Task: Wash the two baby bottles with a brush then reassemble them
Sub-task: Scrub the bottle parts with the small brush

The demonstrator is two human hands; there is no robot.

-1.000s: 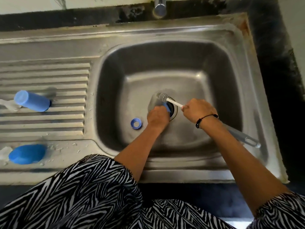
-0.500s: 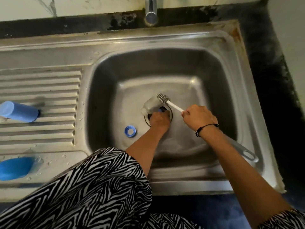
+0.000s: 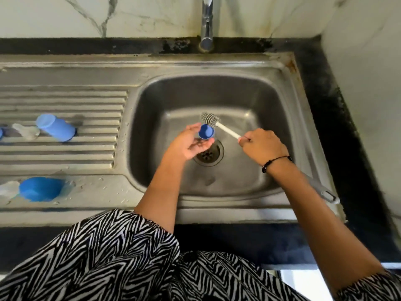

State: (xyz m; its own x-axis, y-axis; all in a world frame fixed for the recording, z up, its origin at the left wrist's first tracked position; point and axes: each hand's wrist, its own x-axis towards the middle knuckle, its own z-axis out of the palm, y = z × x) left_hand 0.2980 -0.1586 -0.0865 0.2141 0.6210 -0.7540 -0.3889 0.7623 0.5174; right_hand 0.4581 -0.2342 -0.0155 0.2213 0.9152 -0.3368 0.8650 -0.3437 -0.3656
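Over the steel sink (image 3: 282,118), my left hand (image 3: 191,143) is turned palm up and holds a small blue bottle ring (image 3: 206,131) at its fingertips, above the drain (image 3: 208,152). My right hand (image 3: 262,146) grips the white handle of the bottle brush. The brush's striped bristle head (image 3: 209,119) touches the ring's far side, and its grey handle end (image 3: 325,194) sticks out past my forearm. On the drainboard lie a blue bottle cover (image 3: 56,128) beside a clear teat (image 3: 26,131), and a second blue piece (image 3: 41,189) with a clear part (image 3: 8,189).
The tap (image 3: 207,22) stands at the back over the basin, with no water visible. The ribbed drainboard (image 3: 86,153) is on the left. A dark counter (image 3: 338,118) borders the sink on the right, below a marble wall.
My left hand rose from the drain and now holds the blue ring palm up. The brush head moved up to it. The clear bottle seen at the drain is out of sight.
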